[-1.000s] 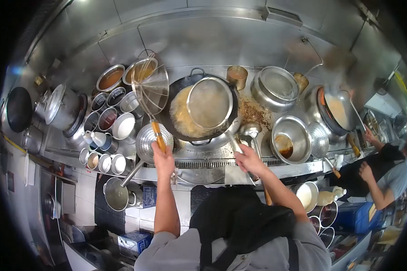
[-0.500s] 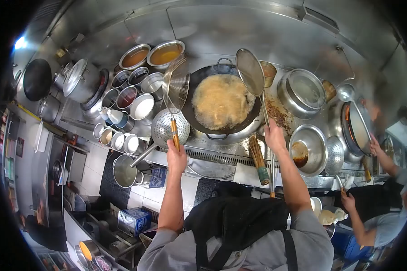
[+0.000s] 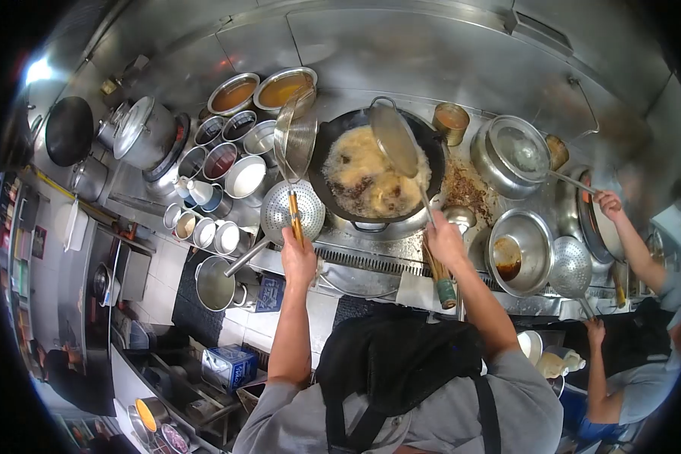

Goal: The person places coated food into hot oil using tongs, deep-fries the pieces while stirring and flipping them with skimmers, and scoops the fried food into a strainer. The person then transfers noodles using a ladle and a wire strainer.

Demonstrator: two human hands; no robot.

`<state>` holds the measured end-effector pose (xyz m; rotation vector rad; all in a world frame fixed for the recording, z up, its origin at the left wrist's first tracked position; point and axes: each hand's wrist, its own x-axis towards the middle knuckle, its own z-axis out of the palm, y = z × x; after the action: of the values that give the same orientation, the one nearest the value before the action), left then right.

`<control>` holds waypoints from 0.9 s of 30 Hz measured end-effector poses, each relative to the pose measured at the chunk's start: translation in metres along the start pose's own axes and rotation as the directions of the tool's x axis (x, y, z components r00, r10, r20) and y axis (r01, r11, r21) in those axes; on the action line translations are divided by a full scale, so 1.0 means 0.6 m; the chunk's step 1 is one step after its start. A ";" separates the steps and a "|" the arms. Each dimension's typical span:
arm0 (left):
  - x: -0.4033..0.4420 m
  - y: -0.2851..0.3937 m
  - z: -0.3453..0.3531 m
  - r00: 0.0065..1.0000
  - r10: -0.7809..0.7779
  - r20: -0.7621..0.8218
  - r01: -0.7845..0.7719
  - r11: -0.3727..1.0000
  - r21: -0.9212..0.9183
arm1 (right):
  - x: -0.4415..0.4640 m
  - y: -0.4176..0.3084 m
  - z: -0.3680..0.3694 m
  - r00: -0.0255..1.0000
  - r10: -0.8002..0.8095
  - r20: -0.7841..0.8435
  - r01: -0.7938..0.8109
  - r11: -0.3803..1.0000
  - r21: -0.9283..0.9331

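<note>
The sieve (image 3: 393, 144) is at the upper centre of the frame, tilted over the wok (image 3: 340, 130). Its lower edge overlaps the frothing oil (image 3: 352, 193); contact between the two cannot be determined. Browned pieces are visible among the foam. The right hand (image 3: 445, 242) has its fingers wrapped round the sieve's long handle, with no visible gap.

The wire strainer (image 3: 293, 147) stands at the wok's left side, basket uppermost. The left hand (image 3: 300, 263) is closed firmly around its wooden handle (image 3: 296, 216).

Handling, as judged: both tools appear stiff and fairly light when bare, though heavier at the head once loaded. The sieve's mesh would dent more readily than its rim. The correct hold is well down the handle, since metal near the oil is likely hot and may be slippery. The wok, being full, is likely heavy and unsafe to shift by its loop handles.

A perforated ladle (image 3: 274, 218) lies left of the wok, beneath the strainer's handle. A bundle of sticks (image 3: 440, 281) lies just below the right hand; contact is unclear. A steel bowl (image 3: 537, 240) sits right of centre. At the right edge, a co-worker's hand (image 3: 608, 204) grips a metal handle.
</note>
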<state>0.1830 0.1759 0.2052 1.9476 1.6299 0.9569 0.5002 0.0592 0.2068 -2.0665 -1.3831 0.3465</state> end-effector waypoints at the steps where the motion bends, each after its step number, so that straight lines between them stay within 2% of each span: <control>1: 0.004 -0.003 0.002 1.000 -0.005 -0.002 0.005 1.000 -0.004 | 0.003 -0.001 -0.014 0.999 0.032 -0.023 -0.032 0.999 -0.009; 4: 0.025 -0.011 0.020 0.999 -0.017 0.041 0.016 1.000 0.024 | 0.027 0.011 -0.036 0.994 0.043 -0.103 -0.050 0.997 -0.060; 7: 0.048 -0.017 0.048 0.996 -0.038 0.086 0.032 0.997 0.069 | 0.051 0.008 -0.060 0.982 0.165 -0.092 -0.179 0.969 -0.172; 12: 0.054 -0.015 0.063 0.995 -0.044 0.092 0.040 0.998 0.042 | 0.089 0.056 -0.016 0.988 0.146 -0.060 -0.155 0.967 -0.200; 14: 0.048 -0.011 0.056 0.993 -0.047 0.105 0.044 0.999 0.029 | 0.112 0.082 0.032 0.997 0.007 -0.076 -0.010 0.999 -0.033; 16: 0.040 -0.006 0.045 0.993 -0.050 0.103 0.048 0.999 0.018 | 0.131 0.081 0.060 0.995 -0.036 -0.088 0.037 0.999 0.006; 17: 0.034 -0.001 0.036 0.993 -0.048 0.103 0.048 0.999 0.002 | 0.134 0.044 0.045 0.989 0.122 0.081 -0.135 0.974 0.182; 18: 0.030 0.004 0.030 0.993 -0.057 0.104 0.057 0.998 0.006 | 0.138 0.021 0.035 0.932 0.243 0.270 -0.324 0.891 0.317; 20: 0.027 0.015 0.018 0.999 -0.010 0.049 0.010 1.000 0.006 | 0.153 0.035 0.054 0.941 0.197 0.277 -0.281 0.908 0.311; 21: 0.026 0.017 0.013 0.999 -0.012 0.041 0.011 1.000 0.009 | 0.156 0.041 0.062 0.990 0.060 0.126 -0.084 0.976 0.200; 22: 0.027 0.017 0.009 0.999 -0.019 0.040 0.019 1.000 0.010 | 0.159 0.047 0.068 0.995 -0.104 -0.007 0.104 0.993 0.056; 23: 0.028 0.015 0.004 0.999 -0.029 0.036 0.029 0.999 -0.017 | 0.156 0.035 0.066 0.999 -0.048 0.009 0.048 0.998 0.045; 27: 0.026 0.004 -0.008 1.000 0.000 -0.006 0.000 1.000 -0.015 | 0.127 -0.008 0.052 1.000 -0.016 -0.016 0.017 0.999 0.029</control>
<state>0.1824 0.1901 0.2138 1.9360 1.6215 0.9735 0.5121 0.1400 0.1950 -2.0289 -1.3773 0.3408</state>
